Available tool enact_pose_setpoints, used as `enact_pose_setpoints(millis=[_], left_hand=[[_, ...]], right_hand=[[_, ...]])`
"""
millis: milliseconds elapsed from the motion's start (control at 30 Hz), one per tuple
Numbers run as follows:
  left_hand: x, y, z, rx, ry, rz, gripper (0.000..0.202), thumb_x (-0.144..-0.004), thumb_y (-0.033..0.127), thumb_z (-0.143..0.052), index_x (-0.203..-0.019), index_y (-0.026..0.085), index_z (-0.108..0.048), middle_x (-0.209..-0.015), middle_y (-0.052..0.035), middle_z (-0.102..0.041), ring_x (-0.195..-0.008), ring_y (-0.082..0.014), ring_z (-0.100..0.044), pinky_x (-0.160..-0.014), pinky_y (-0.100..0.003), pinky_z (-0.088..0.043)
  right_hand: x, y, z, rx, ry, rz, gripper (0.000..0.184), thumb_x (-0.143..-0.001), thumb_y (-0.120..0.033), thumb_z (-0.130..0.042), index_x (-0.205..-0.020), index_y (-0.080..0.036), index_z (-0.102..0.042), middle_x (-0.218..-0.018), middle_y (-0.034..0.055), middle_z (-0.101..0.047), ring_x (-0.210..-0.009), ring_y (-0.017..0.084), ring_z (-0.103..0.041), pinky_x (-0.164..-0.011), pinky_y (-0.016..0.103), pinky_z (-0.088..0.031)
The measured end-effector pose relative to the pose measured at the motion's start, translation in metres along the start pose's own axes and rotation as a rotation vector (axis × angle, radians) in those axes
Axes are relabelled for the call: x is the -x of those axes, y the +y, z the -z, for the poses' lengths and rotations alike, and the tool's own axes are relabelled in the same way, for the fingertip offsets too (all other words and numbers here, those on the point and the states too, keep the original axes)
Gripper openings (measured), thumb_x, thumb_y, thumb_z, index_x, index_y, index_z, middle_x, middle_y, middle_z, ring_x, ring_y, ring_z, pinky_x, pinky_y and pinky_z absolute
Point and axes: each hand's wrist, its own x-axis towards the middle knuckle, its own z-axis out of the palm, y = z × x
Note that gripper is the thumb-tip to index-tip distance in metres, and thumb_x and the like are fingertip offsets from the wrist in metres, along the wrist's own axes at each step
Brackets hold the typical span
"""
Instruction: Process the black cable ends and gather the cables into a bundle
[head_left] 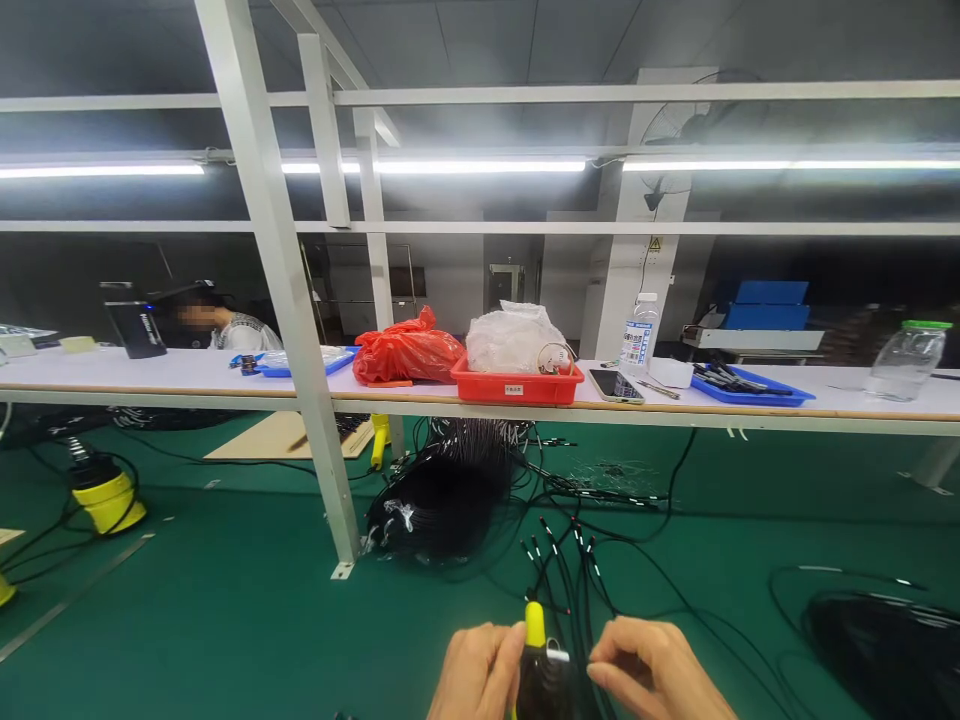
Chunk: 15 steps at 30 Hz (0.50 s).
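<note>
At the bottom edge my left hand (476,672) grips a dark tool with a yellow tip (535,630). My right hand (652,668) pinches a thin black wire (577,620) close beside the tool, fingertips almost touching it. Several black wires with white-marked ends (559,545) fan out on the green bench surface (225,600) just beyond my hands. A thick bundle of black cables (439,505) lies further back, under the shelf.
A white shelf (112,380) crosses the view, carrying a red tray (517,385) with a plastic bag, a red bag (405,352), blue trays (754,388), a phone (615,385), bottles. A slanted white post (300,330) stands left. Another black coil (885,645) lies right. A person sits beyond the shelf.
</note>
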Motion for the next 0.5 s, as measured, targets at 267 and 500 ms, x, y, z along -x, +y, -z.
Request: enact_pose_setpoints(millis=[267, 500], left_hand=[[-0.003, 0.010, 0.011, 0.077, 0.060, -0.150, 0.031, -0.094, 0.051, -0.047, -0.089, 0.026, -0.064, -0.089, -0.0015, -0.067, -0.085, -0.0190, -0.061, -0.090, -0.031, -0.048], [0.001, 0.016, 0.026, 0.166, 0.099, -0.113, 0.036, -0.089, 0.059, -0.051, -0.079, 0.026, -0.063, -0.081, -0.0016, -0.065, -0.078, -0.0197, -0.059, -0.075, -0.026, -0.051]], right_hand=[[-0.011, 0.004, -0.008, -0.088, 0.076, 0.016, 0.012, -0.076, -0.018, -0.056, -0.065, -0.021, -0.052, -0.065, -0.0026, -0.057, -0.063, 0.015, -0.053, -0.059, 0.025, -0.040], [0.000, 0.013, 0.000, -0.392, -0.089, -0.033, 0.058, -0.063, -0.006, -0.057, -0.117, -0.024, -0.059, -0.094, -0.0008, -0.062, -0.077, 0.015, -0.058, -0.069, 0.024, -0.049]])
